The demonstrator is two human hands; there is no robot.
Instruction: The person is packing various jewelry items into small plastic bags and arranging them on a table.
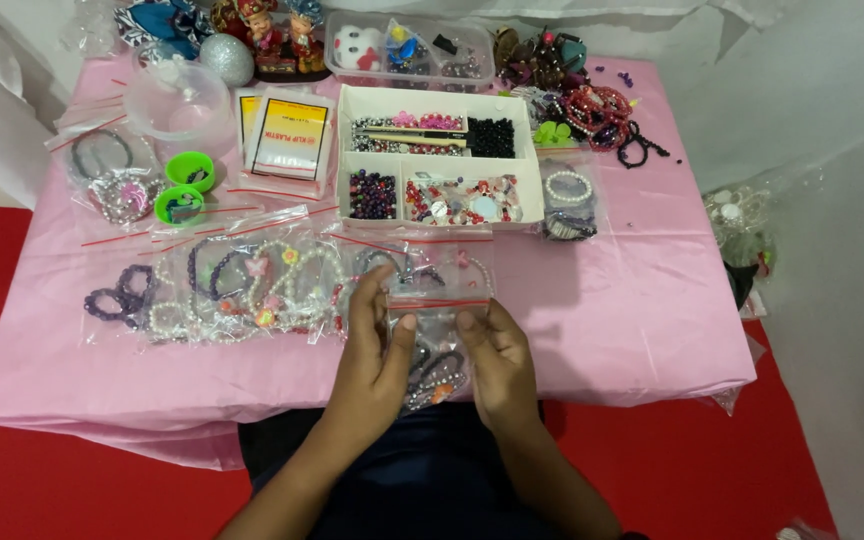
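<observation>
Clear plastic zip bag [432, 345] with beaded bracelets inside sits at lower centre of the frame, pinched at its red-striped top by the left hand [377, 360] and right hand [497, 365], fingers closed on it, above the pink worktop [632, 300] edge. White bead tray [437, 155] lies beyond.

Pink table [642, 300] w/ bagged bracelets [252, 285], white bead tray [439, 160], green cups [185, 187].

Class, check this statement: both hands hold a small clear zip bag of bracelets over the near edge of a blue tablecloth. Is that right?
Not quite: the tablecloth is pink, not blue. The head view shows the left hand and the right hand holding the small clear zip bag of bracelets over its near edge.
</observation>
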